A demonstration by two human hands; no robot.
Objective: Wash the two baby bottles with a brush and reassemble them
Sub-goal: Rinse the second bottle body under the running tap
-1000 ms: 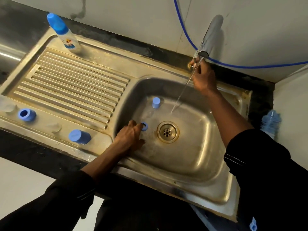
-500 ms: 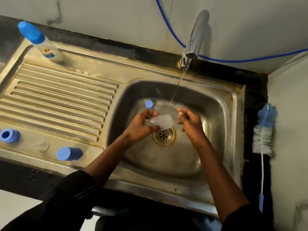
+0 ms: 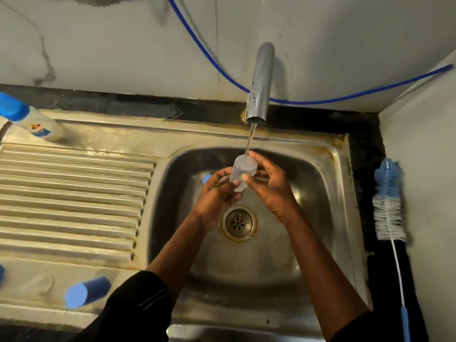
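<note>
A clear plastic bottle part (image 3: 240,172) is held over the sink basin (image 3: 308,218) under the running stream from the tap (image 3: 260,82). My left hand (image 3: 217,196) grips its lower end from the left. My right hand (image 3: 269,186) pinches it from the right with thumb and fingers. A blue piece (image 3: 206,178) lies in the basin behind my left hand, mostly hidden. A blue cap (image 3: 86,292) lies on its side on the sink's front left ledge. The blue and white bottle brush (image 3: 388,201) lies on the dark counter at the right.
A white bottle with a blue cap (image 3: 27,122) stands at the back left of the ribbed drainboard (image 3: 69,198). A blue hose (image 3: 296,102) runs along the wall behind the tap. The drain (image 3: 238,222) sits below my hands. A wall closes the right side.
My left hand lifted the clear part out of the basin. My right hand left the tap and took hold of the part, now raised upright under the stream.
</note>
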